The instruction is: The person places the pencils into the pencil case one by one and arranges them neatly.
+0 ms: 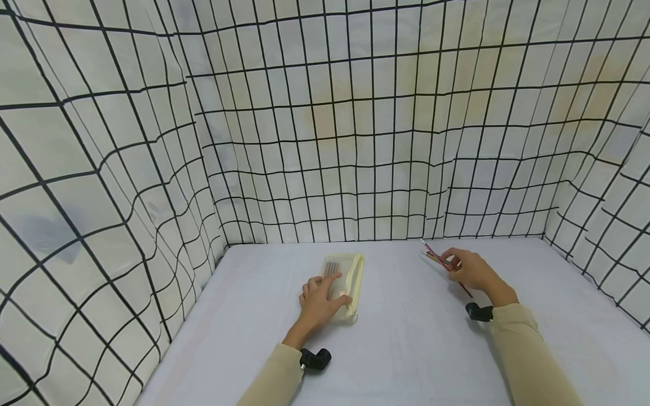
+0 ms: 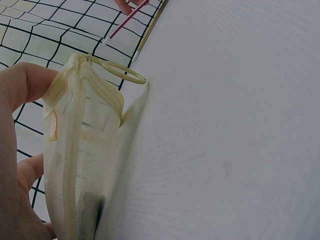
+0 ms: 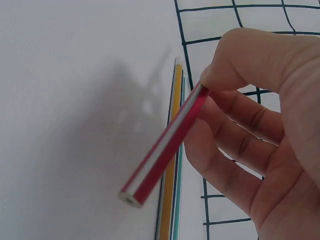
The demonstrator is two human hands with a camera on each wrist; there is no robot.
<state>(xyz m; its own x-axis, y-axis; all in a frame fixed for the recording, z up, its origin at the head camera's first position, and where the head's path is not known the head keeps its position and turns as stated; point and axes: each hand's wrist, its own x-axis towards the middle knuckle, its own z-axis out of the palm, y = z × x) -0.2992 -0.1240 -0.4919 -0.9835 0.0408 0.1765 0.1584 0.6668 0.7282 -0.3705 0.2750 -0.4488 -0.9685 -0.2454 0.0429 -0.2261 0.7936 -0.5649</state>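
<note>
A pale yellow mesh pencil case (image 1: 357, 285) with a zipper lies on the white table, left of centre. My left hand (image 1: 316, 304) rests on it, fingers spread and thumb toward its near right side. Several slender pencil-like sticks (image 1: 331, 266) show through the case. In the left wrist view a cord loop (image 2: 127, 74) hangs from the zipper end. To the right, my right hand (image 1: 474, 269) pinches a red pencil (image 3: 167, 142) with a white stripe between thumb and fingers. Beneath it in the right wrist view lie a yellow pencil (image 3: 177, 87) and a teal pencil (image 3: 176, 217).
The white tabletop (image 1: 401, 338) spreads between and in front of both hands. Black netting over white sheeting (image 1: 381, 124) walls the back and both sides. A black wrist camera (image 1: 316, 360) sits at the left cuff, another camera (image 1: 479, 312) at the right.
</note>
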